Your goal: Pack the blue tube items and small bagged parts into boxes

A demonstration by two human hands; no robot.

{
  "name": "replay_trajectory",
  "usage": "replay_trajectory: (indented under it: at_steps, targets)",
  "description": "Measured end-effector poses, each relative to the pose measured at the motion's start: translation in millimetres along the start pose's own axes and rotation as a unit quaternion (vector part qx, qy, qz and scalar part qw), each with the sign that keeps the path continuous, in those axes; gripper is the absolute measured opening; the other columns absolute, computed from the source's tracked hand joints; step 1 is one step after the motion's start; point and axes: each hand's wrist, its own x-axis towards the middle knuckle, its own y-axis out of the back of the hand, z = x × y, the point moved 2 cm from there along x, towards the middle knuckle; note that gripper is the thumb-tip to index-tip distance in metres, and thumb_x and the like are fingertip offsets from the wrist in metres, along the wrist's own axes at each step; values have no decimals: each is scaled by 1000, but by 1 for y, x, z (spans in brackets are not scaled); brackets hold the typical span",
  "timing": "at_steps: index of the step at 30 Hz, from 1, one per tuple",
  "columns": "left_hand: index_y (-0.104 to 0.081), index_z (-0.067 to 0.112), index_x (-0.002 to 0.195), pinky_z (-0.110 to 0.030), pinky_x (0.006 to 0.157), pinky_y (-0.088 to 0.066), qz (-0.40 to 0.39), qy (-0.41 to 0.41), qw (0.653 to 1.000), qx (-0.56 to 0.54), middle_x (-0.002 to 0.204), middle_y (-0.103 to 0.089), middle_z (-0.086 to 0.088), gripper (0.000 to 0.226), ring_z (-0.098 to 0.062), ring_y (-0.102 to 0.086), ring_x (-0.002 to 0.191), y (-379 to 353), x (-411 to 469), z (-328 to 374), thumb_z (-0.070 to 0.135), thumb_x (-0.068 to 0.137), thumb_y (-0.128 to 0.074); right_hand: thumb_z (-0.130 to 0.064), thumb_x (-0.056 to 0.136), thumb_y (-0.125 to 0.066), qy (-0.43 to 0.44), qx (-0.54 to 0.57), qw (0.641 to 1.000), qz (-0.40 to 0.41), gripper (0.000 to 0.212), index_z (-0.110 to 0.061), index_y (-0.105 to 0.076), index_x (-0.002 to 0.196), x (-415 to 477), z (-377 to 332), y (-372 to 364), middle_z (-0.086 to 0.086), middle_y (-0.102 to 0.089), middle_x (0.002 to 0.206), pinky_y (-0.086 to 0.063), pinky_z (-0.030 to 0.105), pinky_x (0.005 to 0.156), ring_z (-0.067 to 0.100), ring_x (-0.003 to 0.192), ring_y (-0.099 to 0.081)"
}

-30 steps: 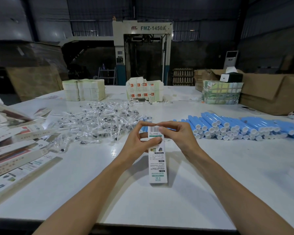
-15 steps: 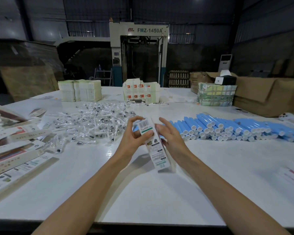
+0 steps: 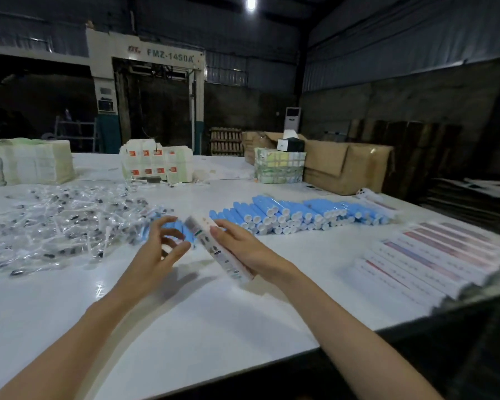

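Observation:
My right hand (image 3: 244, 249) grips a long white printed box (image 3: 214, 246), tilted with its far end up and to the left. My left hand (image 3: 159, 249) hovers just left of the box with fingers loosely spread, holding nothing. Blue tubes (image 3: 295, 215) with white caps lie stacked in a row behind my right hand, and a few more blue tubes (image 3: 179, 228) show between my hands. A wide pile of small clear bagged parts (image 3: 61, 223) covers the table to the left.
Closed white boxes (image 3: 433, 258) lie in rows at the right table edge. At the back stand paper stacks (image 3: 29, 161), printed cartons (image 3: 156, 163), a wrapped bundle (image 3: 280, 168) and brown cardboard (image 3: 347, 166). The white table (image 3: 214, 327) ends near me.
My view has swung right. My left hand let go of the box and drew back; my right hand now holds it alone, tilted further and carried rightward.

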Motion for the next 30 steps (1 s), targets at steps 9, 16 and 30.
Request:
replay_trajectory:
  at_steps: [9, 16, 30]
  targets:
    - [-59, 33, 135, -34, 86, -51, -61, -66, 982, 169, 112, -66, 23, 36, -7, -62, 104, -5, -4, -6, 17, 103, -69, -55, 103, -52, -11, -317, 901, 297, 41, -29, -64, 132, -81, 11, 195, -12, -67, 102, -52, 38, 80, 9, 89, -65]
    - [-67, 41, 123, -25, 83, -50, -64, -108, 974, 191, 110, -67, 25, 35, -1, -62, 101, -3, 0, -21, 14, 102, -70, -52, 108, -43, -191, -529, 744, 361, 49, -14, -58, 136, -131, 21, 331, 16, -62, 123, -52, 50, 92, 36, 108, -62]
    - [-69, 47, 125, -22, 87, -51, -70, -139, 956, 247, 111, -69, 29, 31, 5, -63, 98, 9, 17, -82, 58, 102, -51, -44, 109, -46, -376, -527, 706, 288, 51, -15, -44, 151, -193, 73, 376, 21, -43, 156, -28, 57, 120, 43, 145, -39]
